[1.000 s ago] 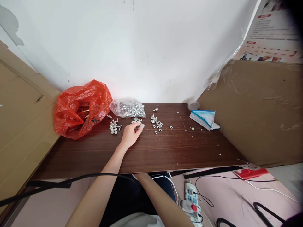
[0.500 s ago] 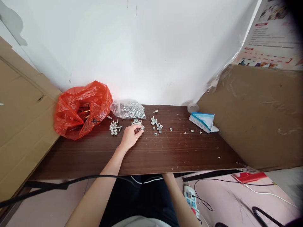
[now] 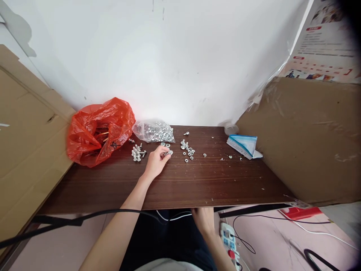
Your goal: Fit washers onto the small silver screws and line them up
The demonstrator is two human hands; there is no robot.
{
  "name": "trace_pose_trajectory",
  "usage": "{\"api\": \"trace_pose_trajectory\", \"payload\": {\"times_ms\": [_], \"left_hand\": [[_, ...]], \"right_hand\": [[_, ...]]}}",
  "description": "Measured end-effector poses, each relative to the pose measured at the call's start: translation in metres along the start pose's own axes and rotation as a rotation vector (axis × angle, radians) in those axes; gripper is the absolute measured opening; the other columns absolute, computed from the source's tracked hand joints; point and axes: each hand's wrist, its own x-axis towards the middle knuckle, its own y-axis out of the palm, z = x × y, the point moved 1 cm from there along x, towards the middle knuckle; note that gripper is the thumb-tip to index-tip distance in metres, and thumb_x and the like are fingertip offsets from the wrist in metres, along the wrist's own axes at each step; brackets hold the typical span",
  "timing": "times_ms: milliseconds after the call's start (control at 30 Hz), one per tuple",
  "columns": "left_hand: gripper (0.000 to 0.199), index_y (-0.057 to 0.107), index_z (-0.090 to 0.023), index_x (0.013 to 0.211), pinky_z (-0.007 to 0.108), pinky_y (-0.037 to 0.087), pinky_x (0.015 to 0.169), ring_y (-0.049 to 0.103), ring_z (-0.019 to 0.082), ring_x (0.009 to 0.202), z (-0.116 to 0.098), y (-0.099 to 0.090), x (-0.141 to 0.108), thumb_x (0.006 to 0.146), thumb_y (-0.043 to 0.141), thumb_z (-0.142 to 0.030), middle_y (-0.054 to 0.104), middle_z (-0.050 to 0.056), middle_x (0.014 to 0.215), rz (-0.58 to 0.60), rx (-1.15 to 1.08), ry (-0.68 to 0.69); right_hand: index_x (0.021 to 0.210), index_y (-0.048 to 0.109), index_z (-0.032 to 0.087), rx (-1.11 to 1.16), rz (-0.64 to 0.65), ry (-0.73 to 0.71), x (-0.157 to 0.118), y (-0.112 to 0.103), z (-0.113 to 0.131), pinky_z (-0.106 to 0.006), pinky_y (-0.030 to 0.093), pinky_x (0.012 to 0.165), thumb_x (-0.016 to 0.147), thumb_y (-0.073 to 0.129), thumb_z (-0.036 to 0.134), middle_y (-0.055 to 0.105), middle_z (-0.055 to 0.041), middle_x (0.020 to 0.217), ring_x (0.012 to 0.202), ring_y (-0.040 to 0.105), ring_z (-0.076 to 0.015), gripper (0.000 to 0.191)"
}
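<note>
My left hand (image 3: 155, 162) is over the middle of the table, thumb and fingers pinched on a flat metal washer (image 3: 170, 152). The fingers hide part of it, and I cannot tell whether more than one is held. Just behind the fingertips lie two loose washers (image 3: 165, 145). To the left of this hand is a cluster of bolts (image 3: 136, 153); to its right are scattered nuts (image 3: 190, 152) and a few short bolts (image 3: 184, 144). My right hand (image 3: 203, 219) is below the table's front edge, by my lap, its fingers hidden.
A red plastic bag (image 3: 98, 130) and a clear bag of hardware (image 3: 155, 131) stand along the wall. A blue-and-white packet (image 3: 242, 145) lies at the right. Cardboard (image 3: 307, 143) flanks the brown table (image 3: 214, 180). A black cable (image 3: 113, 210) crosses in front.
My left fingers have lifted slightly and now cover the spot where some washers showed. Below the table edge, my right hand has come further into view.
</note>
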Motion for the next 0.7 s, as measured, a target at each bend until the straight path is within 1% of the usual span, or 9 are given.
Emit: {"api": "trace_pose_trajectory", "payload": {"times_ms": [133, 167, 233, 300, 367, 467, 533, 600, 700], "left_hand": [[0.013, 0.062, -0.018, 0.091, 0.024, 0.042, 0.059, 0.052, 0.011, 0.056, 0.0, 0.0, 0.0, 0.08, 0.061, -0.024, 0.062, -0.002, 0.067, -0.001, 0.037, 0.03], [0.013, 0.062, -0.018, 0.092, 0.023, 0.042, 0.059, 0.052, 0.011, 0.057, -0.001, 0.0, 0.0, 0.081, 0.06, -0.024, 0.062, -0.001, 0.068, -0.007, 0.043, 0.034], [0.015, 0.063, -0.018, 0.095, 0.023, 0.042, 0.059, 0.054, 0.011, 0.058, -0.003, -0.001, -0.001, 0.081, 0.058, -0.022, 0.062, 0.0, 0.072, -0.023, 0.044, 0.04], [0.016, 0.063, -0.017, 0.096, 0.023, 0.042, 0.059, 0.054, 0.011, 0.059, -0.004, -0.002, -0.001, 0.082, 0.057, -0.022, 0.063, 0.001, 0.075, -0.039, 0.038, 0.051], [0.016, 0.064, -0.017, 0.096, 0.023, 0.042, 0.059, 0.054, 0.011, 0.059, -0.005, -0.002, -0.001, 0.084, 0.056, -0.024, 0.064, 0.001, 0.077, -0.047, 0.033, 0.07], [0.016, 0.064, -0.017, 0.094, 0.023, 0.042, 0.059, 0.053, 0.011, 0.06, -0.005, -0.001, 0.0, 0.086, 0.055, -0.026, 0.064, 0.002, 0.077, -0.054, 0.023, 0.081], [0.015, 0.064, -0.016, 0.091, 0.023, 0.041, 0.06, 0.054, 0.012, 0.061, -0.005, -0.001, 0.0, 0.086, 0.056, -0.028, 0.065, 0.002, 0.077, -0.054, 0.016, 0.071], [0.017, 0.064, -0.016, 0.088, 0.024, 0.041, 0.063, 0.055, 0.013, 0.064, -0.007, -0.002, 0.0, 0.087, 0.055, -0.03, 0.066, 0.002, 0.077, -0.042, 0.008, 0.061], [0.023, 0.063, -0.016, 0.086, 0.024, 0.041, 0.065, 0.057, 0.013, 0.066, -0.01, -0.003, -0.001, 0.09, 0.05, -0.034, 0.066, 0.002, 0.076, -0.002, 0.009, 0.047]], "right_hand": [[0.115, 0.057, 0.013, -0.039, -0.036, -0.04, -0.032, -0.025, 0.015, -0.052, 0.05, 0.083, 0.09, 0.051, 0.036, 0.06, -0.019, 0.115, 0.107, 0.055, -0.0335, 0.034], [0.113, 0.057, 0.014, 0.005, -0.04, -0.059, -0.035, -0.033, 0.023, -0.049, 0.051, 0.083, 0.09, 0.051, 0.03, 0.06, -0.0178, 0.114, 0.108, 0.055, -0.0315, 0.028], [0.106, 0.059, 0.019, 0.166, 0.075, -0.156, -0.036, -0.052, 0.042, -0.039, 0.053, 0.082, 0.09, 0.049, 0.015, 0.063, -0.0127, 0.111, 0.104, 0.059, -0.0237, 0.019], [0.1, 0.059, 0.019, 0.394, 0.194, -0.381, -0.028, -0.076, 0.064, -0.029, 0.053, 0.069, 0.086, 0.047, 0.005, 0.068, -0.0061, 0.086, 0.08, 0.063, -0.0166, 0.023], [0.1, 0.058, 0.018, 0.571, 0.208, -0.568, -0.012, -0.101, 0.083, -0.025, 0.048, 0.054, 0.082, 0.048, 0.001, 0.064, -0.0009, 0.066, 0.059, 0.057, -0.013, 0.027], [0.103, 0.059, 0.018, 0.653, 0.138, -0.535, 0.031, -0.125, 0.093, -0.029, 0.049, 0.058, 0.081, 0.049, 0.001, 0.067, -0.0045, 0.074, 0.067, 0.061, -0.0163, 0.03], [0.1, 0.06, 0.021, 0.644, 0.028, -0.429, 0.069, -0.121, 0.088, -0.031, 0.05, 0.065, 0.083, 0.048, 0.003, 0.067, -0.0041, 0.079, 0.072, 0.062, -0.0166, 0.028], [0.103, 0.061, 0.022, 0.528, -0.063, -0.248, 0.108, -0.101, 0.079, -0.035, 0.052, 0.075, 0.087, 0.048, 0.009, 0.067, -0.0056, 0.088, 0.082, 0.064, -0.0185, 0.025], [0.113, 0.058, 0.019, 0.476, 0.002, -0.072, 0.151, -0.063, 0.076, -0.037, 0.053, 0.08, 0.087, 0.05, 0.017, 0.065, -0.01, 0.104, 0.091, 0.063, -0.021, 0.028]]}}
